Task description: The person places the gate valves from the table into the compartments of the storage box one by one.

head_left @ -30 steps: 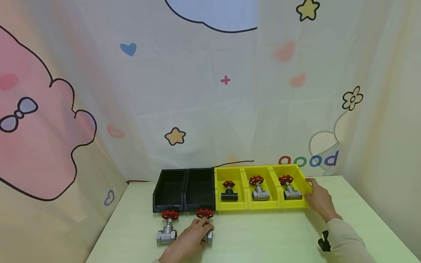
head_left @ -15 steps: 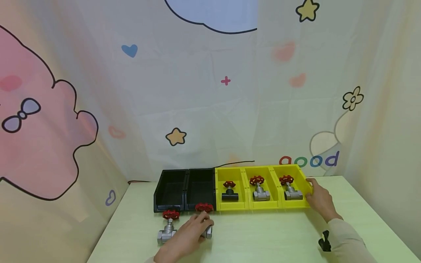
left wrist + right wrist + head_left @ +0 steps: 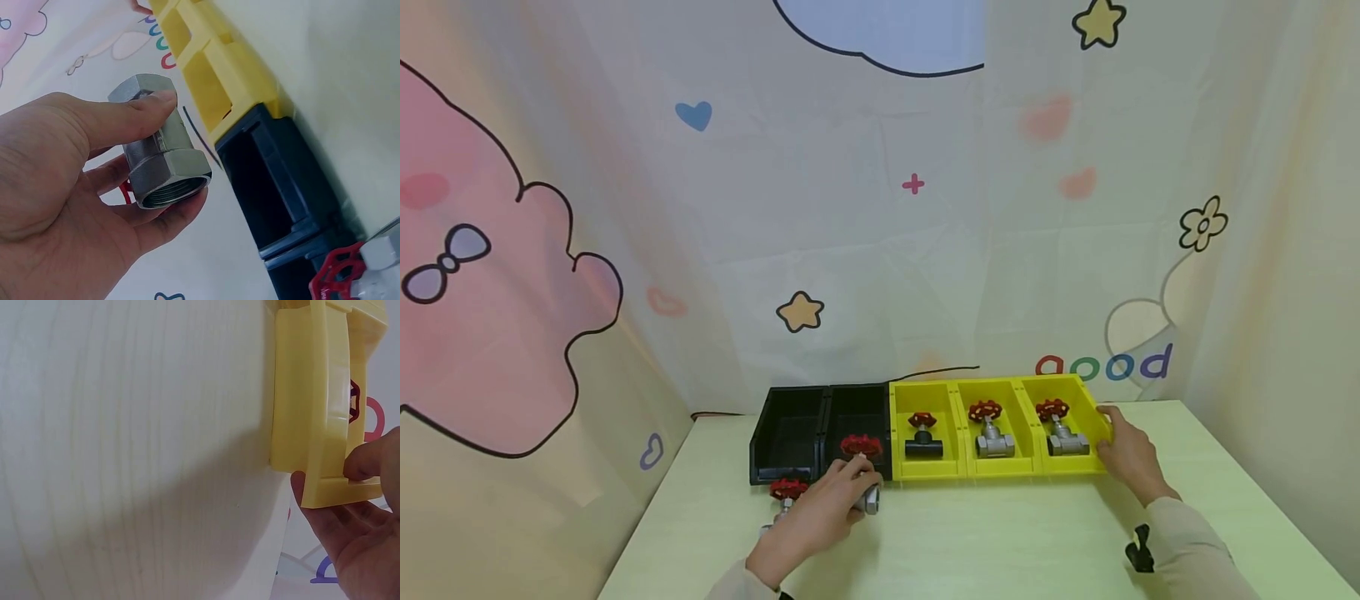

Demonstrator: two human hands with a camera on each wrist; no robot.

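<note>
My left hand [image 3: 822, 512] grips the silver body of a gate valve [image 3: 165, 150], thumb on one side and fingers on the other. Its red handwheel [image 3: 861, 446] is over the front of the second black bin [image 3: 859, 403]. In the head view, another silver valve [image 3: 787, 492] with a red wheel stands partly behind the left hand. My right hand [image 3: 1131, 454] pinches the side wall of the rightmost yellow bin [image 3: 322, 412], its thumb inside and its fingers outside. A silver valve [image 3: 1066, 440] lies in that bin.
To the left is another black bin [image 3: 788, 429]. The middle yellow bin holds a silver valve [image 3: 995, 442], and the left yellow bin a black-bodied valve [image 3: 922, 446]. A small black clip-like object [image 3: 1140, 550] is by the right sleeve. A patterned curtain [image 3: 880, 208] hangs behind.
My left hand has lifted the valve off the table and moved it forward, up to the second black bin. The right hand stays on the yellow bin.
</note>
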